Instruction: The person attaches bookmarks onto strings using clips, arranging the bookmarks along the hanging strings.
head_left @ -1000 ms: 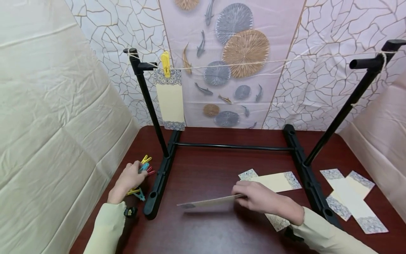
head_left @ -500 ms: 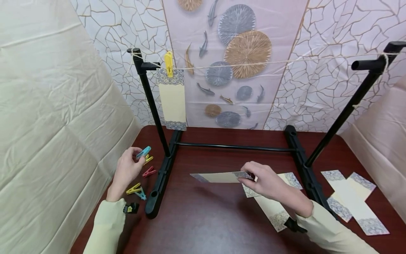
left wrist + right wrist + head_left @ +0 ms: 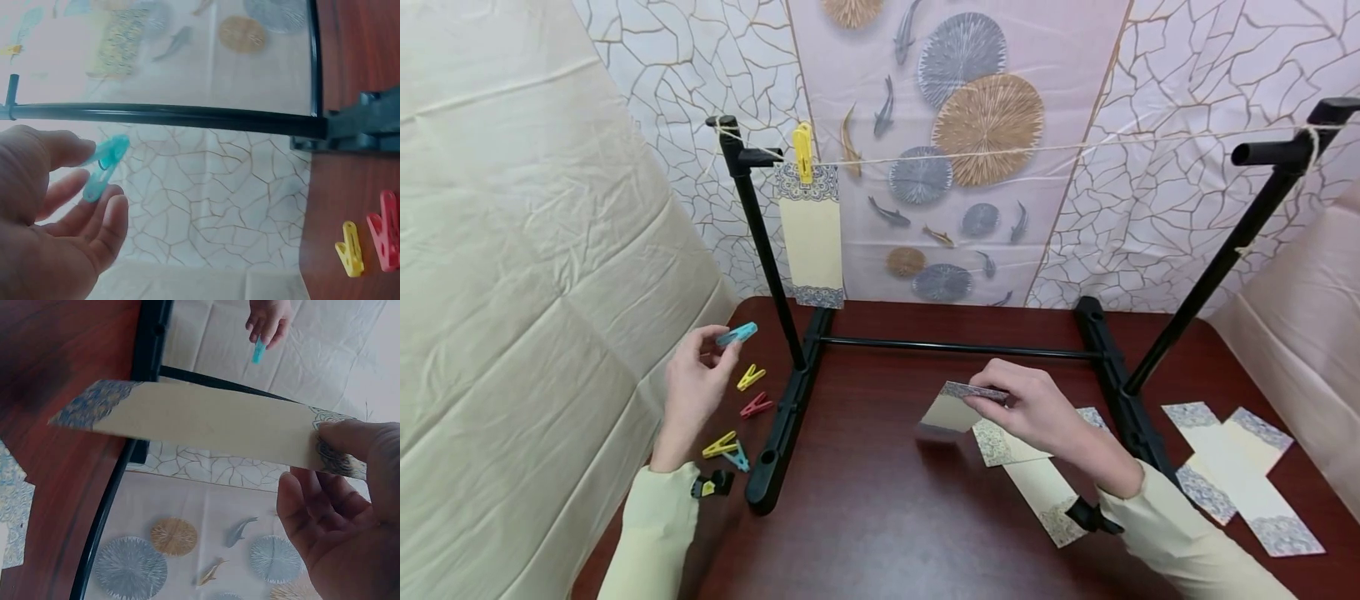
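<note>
Raised a little and swung to a steeper slant since half a second ago: cream card (image 3: 951, 411) with patterned ends, in the right hand (image 3: 1037, 408). Lifted farther above the tabletop (image 3: 880, 533) too: light-blue clothespin (image 3: 737, 335), in the left hand (image 3: 694, 379). Both hands loaded now — one card, one clothespin, well apart, neither at the cord. Right hand, angled in from the lower right: nearly closed in a pinch, thumb over one patterned end, fingers beneath, card's other end free. Left hand, reaching forward: clothespin pinched at the fingertips, lower fingers loosely bent. Below the right hand, loose cards (image 3: 1043, 500) overlapping; beyond the stand's right foot, more crossed cards (image 3: 1247, 475). Near the left hand, outside the left foot: loose clothespins (image 3: 750, 377), two yellow, one red, one blue. Farther off, cord (image 3: 940, 155) strung between black uprights (image 3: 760, 242), with a hanging card (image 3: 811, 242) under a yellow clothespin (image 3: 803, 152) — close to the left upright. Behind, fish-patterned backdrop (image 3: 865, 67).
</note>
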`<move>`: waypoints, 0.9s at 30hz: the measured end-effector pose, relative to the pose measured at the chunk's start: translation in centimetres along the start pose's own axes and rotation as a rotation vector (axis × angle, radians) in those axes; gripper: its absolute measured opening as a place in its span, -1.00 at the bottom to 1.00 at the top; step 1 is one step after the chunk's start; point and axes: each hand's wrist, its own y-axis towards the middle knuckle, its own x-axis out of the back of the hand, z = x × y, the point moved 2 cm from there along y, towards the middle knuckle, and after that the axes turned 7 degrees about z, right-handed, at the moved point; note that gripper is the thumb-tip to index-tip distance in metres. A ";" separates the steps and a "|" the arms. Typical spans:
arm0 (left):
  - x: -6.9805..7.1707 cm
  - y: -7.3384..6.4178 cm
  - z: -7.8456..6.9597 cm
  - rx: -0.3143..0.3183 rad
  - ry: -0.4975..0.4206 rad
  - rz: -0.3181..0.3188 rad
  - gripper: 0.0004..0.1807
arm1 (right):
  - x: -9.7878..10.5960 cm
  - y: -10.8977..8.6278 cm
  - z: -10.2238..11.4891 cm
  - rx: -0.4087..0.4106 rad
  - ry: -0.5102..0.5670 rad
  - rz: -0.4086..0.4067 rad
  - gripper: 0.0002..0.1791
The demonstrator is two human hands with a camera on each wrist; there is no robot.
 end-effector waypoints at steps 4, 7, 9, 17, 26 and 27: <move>0.3 0.2 -0.6 -0.035 -0.074 -0.027 -0.71 | 0.2 0.5 0.1 -0.008 0.047 -0.015 -0.70; 0.4 0.4 -1.0 -0.078 -0.112 -0.039 -0.75 | 0.3 0.9 0.2 -0.017 0.070 -0.035 -0.71; 0.5 0.6 -1.3 -0.116 -0.147 -0.049 -0.78 | 0.4 1.1 0.3 -0.025 0.080 -0.051 -0.71; 1.0 1.2 -3.6 -0.229 -0.277 -0.106 -0.85 | 0.8 2.1 0.1 -0.117 0.117 -0.057 -0.77; 1.6 2.2 -5.1 -0.303 -0.299 -0.139 -0.85 | 1.2 3.2 0.1 -0.251 0.187 -0.027 -0.84; 1.6 2.3 -5.4 -0.307 -0.310 -0.137 -0.86 | 1.2 3.4 0.1 -0.254 0.187 -0.027 -0.84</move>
